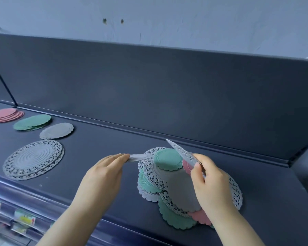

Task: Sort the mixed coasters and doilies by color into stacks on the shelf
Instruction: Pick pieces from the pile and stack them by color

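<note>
A mixed pile [178,185] of green, pink and white coasters and lacy doilies lies on the dark shelf [100,139] at the right. My right hand [210,183] pinches a white lace doily [180,150] tilted up above the pile. My left hand [105,171] pinches the edge of a small white piece [140,157] just left of the pile. Sorted stacks sit at the left: pink coasters [5,114], green coasters [32,122], small white coasters [57,130] and large white lace doilies [33,159].
A tall dark back panel [149,82] runs behind the shelf, with a raised ledge along its foot. The shelf's front edge carries price-tag strips [23,217] at the lower left. A divider line cuts the panel at the far left.
</note>
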### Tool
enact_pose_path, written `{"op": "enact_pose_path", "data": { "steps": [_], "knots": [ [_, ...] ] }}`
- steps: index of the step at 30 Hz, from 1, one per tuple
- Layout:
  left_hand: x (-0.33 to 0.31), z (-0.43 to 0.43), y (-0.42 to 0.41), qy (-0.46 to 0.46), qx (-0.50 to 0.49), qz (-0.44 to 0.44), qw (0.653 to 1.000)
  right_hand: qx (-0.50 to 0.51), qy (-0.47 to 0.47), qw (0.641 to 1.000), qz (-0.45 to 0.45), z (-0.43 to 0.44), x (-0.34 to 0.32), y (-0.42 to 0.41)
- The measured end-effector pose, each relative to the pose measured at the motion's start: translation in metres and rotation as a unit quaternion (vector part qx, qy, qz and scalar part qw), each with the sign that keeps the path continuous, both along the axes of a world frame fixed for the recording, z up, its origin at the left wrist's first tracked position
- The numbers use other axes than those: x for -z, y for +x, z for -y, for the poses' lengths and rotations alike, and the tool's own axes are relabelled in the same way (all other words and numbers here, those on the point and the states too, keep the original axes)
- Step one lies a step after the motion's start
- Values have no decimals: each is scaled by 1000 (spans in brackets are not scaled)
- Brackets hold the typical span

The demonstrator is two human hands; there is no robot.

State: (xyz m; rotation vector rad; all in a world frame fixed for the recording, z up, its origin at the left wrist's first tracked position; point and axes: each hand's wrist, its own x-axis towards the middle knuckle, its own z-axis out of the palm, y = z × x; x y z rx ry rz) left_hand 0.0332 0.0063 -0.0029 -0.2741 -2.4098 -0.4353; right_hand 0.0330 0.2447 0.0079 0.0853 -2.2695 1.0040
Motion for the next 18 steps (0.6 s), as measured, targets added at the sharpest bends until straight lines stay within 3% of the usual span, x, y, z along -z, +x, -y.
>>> {"op": "enact_pose_path", "data": {
  "steps": [8, 13, 18],
  "knots": [
    [1, 68, -8, 14, 24, 15, 999, 16, -37, 998, -49, 76, -9, -7],
    [-1, 149, -15, 14, 31, 14, 999, -20, -163, 986, 18, 154, -5, -16],
    [-3, 226, -21, 0, 39, 12, 999, -24, -184, 983, 9, 233, -1, -17]
  ]
}}
